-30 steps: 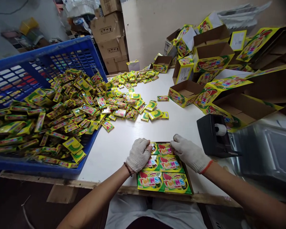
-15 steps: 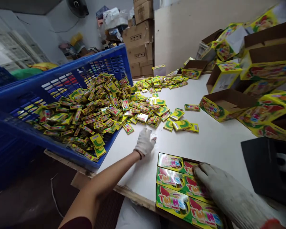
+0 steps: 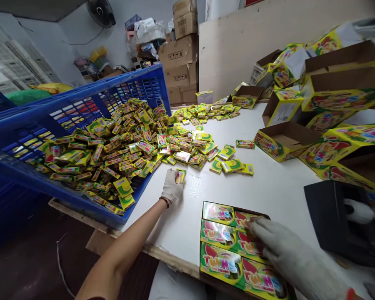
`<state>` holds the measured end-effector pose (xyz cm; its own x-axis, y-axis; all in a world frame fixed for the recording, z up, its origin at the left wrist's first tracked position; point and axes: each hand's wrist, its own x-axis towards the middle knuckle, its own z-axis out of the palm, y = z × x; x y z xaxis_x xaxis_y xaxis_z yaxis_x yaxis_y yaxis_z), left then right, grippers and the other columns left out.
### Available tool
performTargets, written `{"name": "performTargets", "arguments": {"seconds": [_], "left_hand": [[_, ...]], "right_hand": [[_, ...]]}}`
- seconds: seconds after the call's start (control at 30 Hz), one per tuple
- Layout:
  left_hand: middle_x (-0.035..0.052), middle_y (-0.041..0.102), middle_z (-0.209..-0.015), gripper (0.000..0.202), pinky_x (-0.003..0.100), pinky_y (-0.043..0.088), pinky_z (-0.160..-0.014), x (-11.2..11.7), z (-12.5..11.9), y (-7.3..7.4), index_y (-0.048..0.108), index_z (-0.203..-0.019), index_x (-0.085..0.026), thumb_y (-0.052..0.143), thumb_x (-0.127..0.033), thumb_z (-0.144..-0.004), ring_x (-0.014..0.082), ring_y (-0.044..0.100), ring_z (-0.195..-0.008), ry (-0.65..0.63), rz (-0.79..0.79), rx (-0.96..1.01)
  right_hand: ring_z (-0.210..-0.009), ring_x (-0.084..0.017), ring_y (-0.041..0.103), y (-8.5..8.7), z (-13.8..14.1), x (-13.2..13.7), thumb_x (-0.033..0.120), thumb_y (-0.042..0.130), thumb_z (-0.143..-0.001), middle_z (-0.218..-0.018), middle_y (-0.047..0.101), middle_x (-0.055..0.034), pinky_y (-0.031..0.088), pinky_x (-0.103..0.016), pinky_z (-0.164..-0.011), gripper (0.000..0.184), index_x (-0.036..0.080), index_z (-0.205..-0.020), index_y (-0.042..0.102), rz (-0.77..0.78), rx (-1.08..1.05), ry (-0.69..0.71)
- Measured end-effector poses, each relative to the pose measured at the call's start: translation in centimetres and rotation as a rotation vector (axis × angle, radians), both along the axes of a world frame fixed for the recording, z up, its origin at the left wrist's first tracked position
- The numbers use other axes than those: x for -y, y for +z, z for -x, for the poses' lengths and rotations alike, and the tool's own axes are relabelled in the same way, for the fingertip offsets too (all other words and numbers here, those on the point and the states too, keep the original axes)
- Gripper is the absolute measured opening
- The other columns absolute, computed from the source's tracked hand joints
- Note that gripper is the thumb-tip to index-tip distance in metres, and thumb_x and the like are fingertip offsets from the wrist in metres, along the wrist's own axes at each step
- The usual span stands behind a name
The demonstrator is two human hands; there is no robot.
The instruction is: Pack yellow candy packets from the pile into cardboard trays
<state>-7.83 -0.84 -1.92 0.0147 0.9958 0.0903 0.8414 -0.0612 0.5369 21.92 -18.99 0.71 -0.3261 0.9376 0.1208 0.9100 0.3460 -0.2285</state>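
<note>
My left hand [image 3: 172, 188], in a white glove, is closed on a small yellow-green candy packet [image 3: 180, 175] on the white table [image 3: 278, 189], just in front of the spilled heap of packets [image 3: 121, 141]. My right hand [image 3: 287, 252], also gloved, lies with fingers flat on the flat box of TWINS packs [image 3: 225, 250] at the table's near edge. The box holds rows of yellow, green and red packs.
A tipped blue crate [image 3: 81, 104] holds the packet heap at left. Open yellow cartons [image 3: 284, 139] crowd the right and back. A black tape dispenser [image 3: 343, 221] stands at the right. Brown cardboard boxes [image 3: 178, 62] are stacked behind.
My left hand left the flat box, reached toward the heap and closed on one loose packet. My right hand stayed on the box. The camera turned left.
</note>
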Motion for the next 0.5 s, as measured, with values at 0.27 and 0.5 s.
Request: {"name": "performTargets", "arguments": {"seconds": [0.27,0.5], "left_hand": [[0.0123,0.019,-0.167,0.099,0.048,0.030,-0.124,12.1,-5.9,6.5,0.005,-0.161,-0.024,0.058,-0.011,-0.078,0.0298,0.024,-0.152,-1.127,-0.160,0.321],[0.0219,0.039,-0.156,0.077,0.062,0.026,-0.120,15.1,-4.2,3.6,0.029,-0.155,-0.019,0.063,-0.044,-0.090,0.0370,0.032,-0.148,-0.872,-0.190,0.153]], "right_hand": [[-0.101,-0.024,0.068,7.9,1.2,-1.4,0.043,0.047,-0.091,-0.118,0.070,-0.0117,0.055,-0.033,-0.086,0.044,0.018,-0.125,0.059,0.388,-0.670,-0.183],[-0.072,-0.019,0.061,5.5,-0.6,4.1,0.035,0.045,-0.091,-0.080,0.069,-0.0046,0.048,-0.029,-0.064,0.025,0.022,-0.081,0.064,0.447,-0.458,-0.298]]}}
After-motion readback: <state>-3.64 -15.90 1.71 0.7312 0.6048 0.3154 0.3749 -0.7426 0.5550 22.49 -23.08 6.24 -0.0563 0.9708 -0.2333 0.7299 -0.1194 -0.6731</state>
